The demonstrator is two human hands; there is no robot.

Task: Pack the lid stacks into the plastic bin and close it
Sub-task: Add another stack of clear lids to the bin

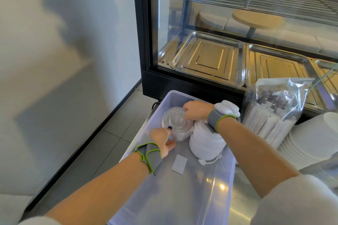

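A translucent plastic bin (184,201) stands open in front of me. At its far end sits a stack of clear dome lids (176,124), upright. My left hand (162,140) grips the stack's near side low down. My right hand (196,109) holds its far top edge. Beside it on the right, inside the bin, stands a stack of white lids (205,142). A small white card (179,164) lies on the bin's floor. No bin cover is in sight.
A glass display case (237,33) with metal trays stands close behind the bin. A clear bag of wrapped straws (274,113) leans at the right, next to stacked white plates (311,140). Tiled floor and a wall lie to the left.
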